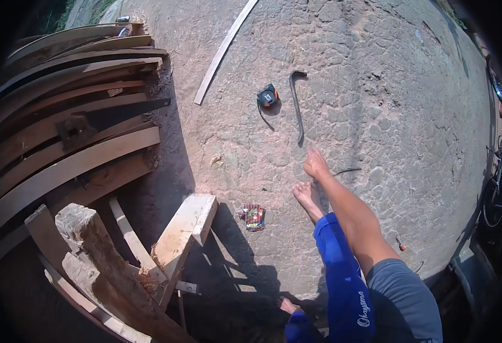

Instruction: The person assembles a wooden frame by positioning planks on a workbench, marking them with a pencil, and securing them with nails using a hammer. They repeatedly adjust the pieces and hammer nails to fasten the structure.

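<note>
My right arm comes up from the lower right in a grey sleeve. My right hand [316, 164] is low over the cracked ground, just short of the lower end of a dark pry bar [298, 111] with a hooked top. Its fingers point down and are mostly hidden behind the hand, so their grip does not show. A black and orange tape measure [268, 97] lies left of the bar. Beside my wrist is a thin dark strip [349, 170], partly behind the arm. My bare foot [307, 196] stands just below the hand. My left hand is out of view.
Stacked boards [70, 146] fill the left, with a handsaw [110, 117] on them. Sawn timbers [182, 226] stand at lower left. A colourful packet [254, 218], a long thin wood strip [225, 54] and a small red object [401, 246] lie on the ground. A bicycle [495, 197] is far right.
</note>
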The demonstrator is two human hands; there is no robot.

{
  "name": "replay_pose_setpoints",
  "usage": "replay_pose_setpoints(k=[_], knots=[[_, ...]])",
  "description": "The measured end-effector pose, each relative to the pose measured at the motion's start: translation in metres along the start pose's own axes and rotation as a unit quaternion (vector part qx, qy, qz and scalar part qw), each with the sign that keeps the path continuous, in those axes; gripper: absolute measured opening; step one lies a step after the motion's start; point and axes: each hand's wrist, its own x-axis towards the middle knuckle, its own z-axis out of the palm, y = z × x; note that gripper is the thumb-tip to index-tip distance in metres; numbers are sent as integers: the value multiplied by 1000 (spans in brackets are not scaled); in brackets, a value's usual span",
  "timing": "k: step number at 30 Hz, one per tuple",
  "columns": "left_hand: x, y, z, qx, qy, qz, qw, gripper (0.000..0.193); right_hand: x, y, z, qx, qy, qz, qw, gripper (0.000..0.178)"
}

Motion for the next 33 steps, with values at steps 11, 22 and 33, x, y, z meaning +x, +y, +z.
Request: replay_pose_setpoints(k=[11,22,33], knots=[[-106,25,-37,30,-24,-155,987,34,129,-21,-2,250,-146,289,913,80],[-174,-38,-6,-46,2,-57,997,39,9,-117,-212,543,-63,223,807,36],[-125,-75,-100,-272,352,105,889,35,-391,-348,-350,501,-60,-123,855,69]])
